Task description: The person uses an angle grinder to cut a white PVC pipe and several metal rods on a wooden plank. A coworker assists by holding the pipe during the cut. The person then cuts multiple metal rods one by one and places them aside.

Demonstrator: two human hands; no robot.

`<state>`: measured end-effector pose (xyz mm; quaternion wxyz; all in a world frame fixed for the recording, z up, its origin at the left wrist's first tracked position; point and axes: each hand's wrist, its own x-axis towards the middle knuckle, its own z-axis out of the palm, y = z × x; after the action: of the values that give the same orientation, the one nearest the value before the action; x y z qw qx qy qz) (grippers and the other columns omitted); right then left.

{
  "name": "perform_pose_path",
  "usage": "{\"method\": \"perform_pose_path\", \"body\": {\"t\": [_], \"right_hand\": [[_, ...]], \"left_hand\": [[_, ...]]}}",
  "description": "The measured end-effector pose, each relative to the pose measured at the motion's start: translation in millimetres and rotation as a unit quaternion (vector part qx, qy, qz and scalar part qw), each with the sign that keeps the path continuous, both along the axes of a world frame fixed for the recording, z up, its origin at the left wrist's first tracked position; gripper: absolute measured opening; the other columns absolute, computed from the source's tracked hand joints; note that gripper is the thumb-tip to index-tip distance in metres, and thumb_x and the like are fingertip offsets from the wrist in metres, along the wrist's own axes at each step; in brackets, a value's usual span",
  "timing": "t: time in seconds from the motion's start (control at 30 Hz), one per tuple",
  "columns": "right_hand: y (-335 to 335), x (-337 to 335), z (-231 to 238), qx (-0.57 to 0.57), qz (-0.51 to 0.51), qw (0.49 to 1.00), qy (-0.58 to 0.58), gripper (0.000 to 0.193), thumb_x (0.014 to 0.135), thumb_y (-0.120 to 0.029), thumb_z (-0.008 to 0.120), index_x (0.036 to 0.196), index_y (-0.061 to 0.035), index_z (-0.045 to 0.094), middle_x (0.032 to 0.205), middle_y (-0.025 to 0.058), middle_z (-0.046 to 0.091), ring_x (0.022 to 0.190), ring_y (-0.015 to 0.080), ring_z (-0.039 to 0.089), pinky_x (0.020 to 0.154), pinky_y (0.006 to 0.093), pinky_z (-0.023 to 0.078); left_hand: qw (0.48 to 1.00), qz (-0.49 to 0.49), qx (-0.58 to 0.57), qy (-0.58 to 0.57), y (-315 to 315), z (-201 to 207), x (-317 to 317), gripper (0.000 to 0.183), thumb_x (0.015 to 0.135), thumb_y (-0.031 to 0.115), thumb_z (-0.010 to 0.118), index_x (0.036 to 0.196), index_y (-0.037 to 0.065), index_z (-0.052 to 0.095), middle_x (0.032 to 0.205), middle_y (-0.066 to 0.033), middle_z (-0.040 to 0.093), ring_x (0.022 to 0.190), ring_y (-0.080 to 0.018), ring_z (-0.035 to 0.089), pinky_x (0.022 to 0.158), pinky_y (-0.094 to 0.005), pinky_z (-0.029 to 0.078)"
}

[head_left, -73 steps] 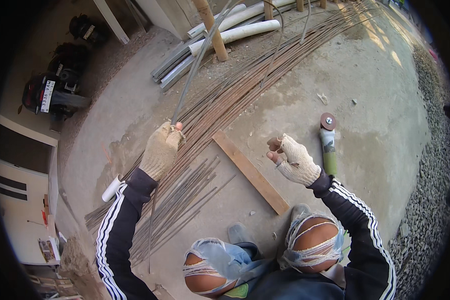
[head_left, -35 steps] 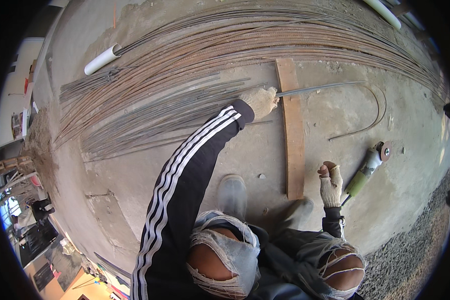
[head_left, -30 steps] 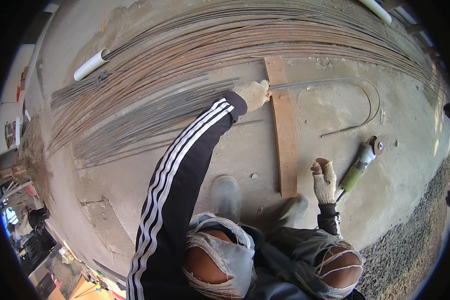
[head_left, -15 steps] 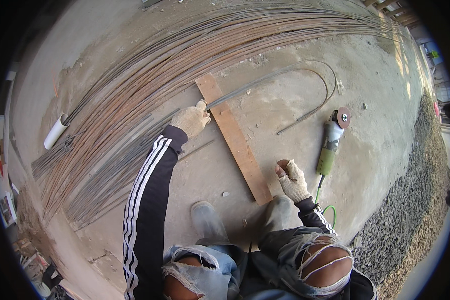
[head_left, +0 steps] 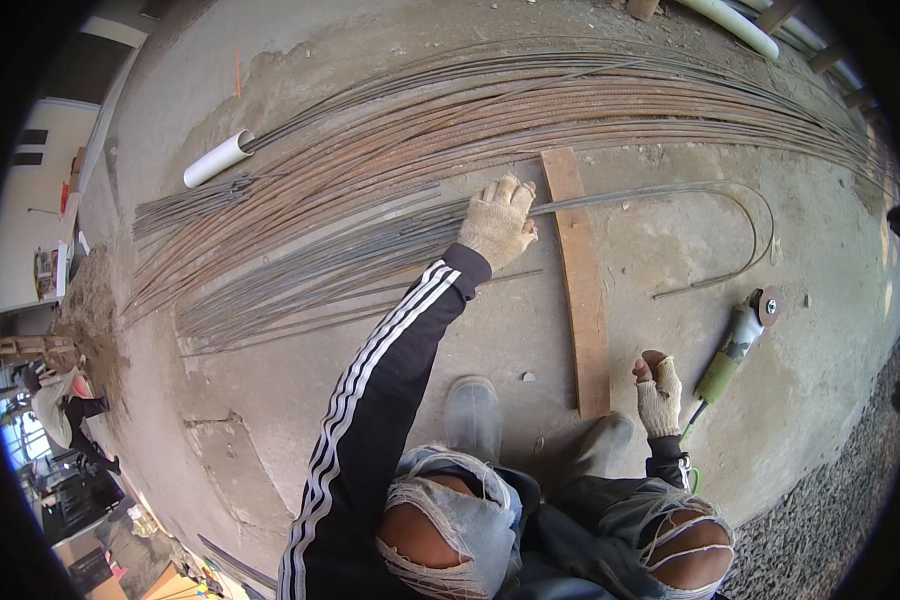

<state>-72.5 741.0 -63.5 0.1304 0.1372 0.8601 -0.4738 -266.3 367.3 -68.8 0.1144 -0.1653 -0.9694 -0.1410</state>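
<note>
My left hand (head_left: 498,222), in a cream glove with bare fingertips, is closed over thin steel rods (head_left: 410,236) just left of a wooden plank (head_left: 582,300). The rods run on across the plank's far part. Beyond it, they bend round in a hook-shaped loop (head_left: 768,225), with the ends turned back on the concrete. My right hand (head_left: 657,392), gloved likewise, stays low near my right knee with its fingers curled. Nothing shows in it. An angle grinder (head_left: 735,345) with a green body and a reddish disc lies just right of that hand.
Long rusty rebar (head_left: 530,108) sweeps across the floor behind the rods. A white pipe (head_left: 215,160) sleeves some bar ends at the left. Grey gravel (head_left: 830,500) lies at the lower right. Another person (head_left: 65,410) bends over at the far left.
The view has swung left, so the floor things sit farther right and another person has come into view. My left hand has slid slightly leftward from the plank's edge. My right hand stays curled.
</note>
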Motion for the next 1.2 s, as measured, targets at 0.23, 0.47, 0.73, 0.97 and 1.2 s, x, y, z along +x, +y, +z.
{"method": "perform_pose_path", "body": {"t": [0.23,0.47,0.73,0.97,1.2], "right_hand": [[-1,0,-1,-0.035,-0.007,0.999,0.011,0.028,0.105,-0.024,0.071,0.121,-0.0018,0.067,0.099,0.0135,0.075,0.086,0.0195,0.072,0.078,0.0353,0.058],[7,-4,-9,0.011,-0.031,0.998,0.044,0.017,0.102,-0.014,0.071,0.113,-0.0019,0.068,0.090,0.0130,0.074,0.083,0.0206,0.072,0.078,0.0349,0.057],[61,-27,-12,0.024,-0.125,0.986,0.107,0.008,0.101,-0.010,0.068,0.105,-0.0036,0.068,0.083,0.0120,0.069,0.073,0.0200,0.066,0.071,0.0353,0.054],[131,5,24,0.123,-0.251,0.949,0.144,0.011,0.099,-0.010,0.073,0.107,-0.0029,0.069,0.084,0.0098,0.072,0.074,0.0169,0.068,0.073,0.0329,0.056],[259,76,20,0.171,-0.417,0.886,0.109,0.015,0.099,-0.014,0.072,0.106,-0.0032,0.064,0.084,0.0064,0.069,0.076,0.0148,0.066,0.073,0.0333,0.055]], "left_hand": [[0.994,0.036,0.090,-0.043,-22,19,65,0.031,0.093,0.016,0.074,0.122,0.008,0.071,0.118,-0.0124,0.063,0.111,-0.0351,0.066,0.094,-0.0494,0.055],[0.979,0.135,0.149,-0.038,-71,13,99,0.024,0.090,0.004,0.074,0.113,0.002,0.069,0.111,-0.0176,0.068,0.103,-0.0399,0.068,0.086,-0.0492,0.057],[0.974,0.156,0.126,-0.106,-80,6,113,0.024,0.091,-0.001,0.071,0.115,-0.002,0.067,0.112,-0.0208,0.066,0.101,-0.0401,0.068,0.086,-0.0480,0.055],[0.977,0.123,0.110,-0.139,-84,5,122,0.024,0.093,-0.006,0.064,0.118,-0.005,0.065,0.117,-0.0197,0.065,0.103,-0.0353,0.067,0.088,-0.0423,0.056],[0.959,0.177,0.062,-0.212,-119,42,151,0.029,0.094,-0.009,0.059,0.123,-0.007,0.065,0.119,-0.0170,0.063,0.102,-0.0279,0.065,0.089,-0.0349,0.054]]}}
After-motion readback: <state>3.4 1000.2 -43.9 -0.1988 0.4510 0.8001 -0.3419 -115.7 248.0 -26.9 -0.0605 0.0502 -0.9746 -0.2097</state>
